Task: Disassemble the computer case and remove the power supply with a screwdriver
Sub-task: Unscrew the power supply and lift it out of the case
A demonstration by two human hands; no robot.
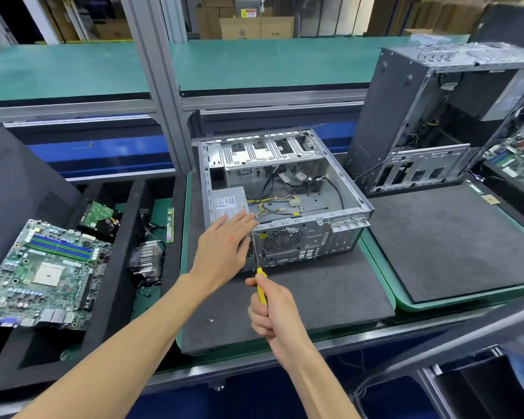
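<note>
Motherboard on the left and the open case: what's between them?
Head view: a heatsink and a RAM stick in black foam tray slots lie between the motherboard and the case.

Almost no writing here can be read with certainty. The power supply [229, 205], just beyond the fingertips of the left hand [221, 247], carries a white label with a small blue word at its top and rows of fine print; all is too small to read. A yellow warning sticker [263, 236] sits on the rear of the computer case [297, 243], beside the left hand and above the right hand [271, 313]; its symbol is unclear. Far beyond both hands, a cardboard box [239, 28] shows a round logo, and above it a sign [248, 13] has red and yellow bands, unreadable
</note>
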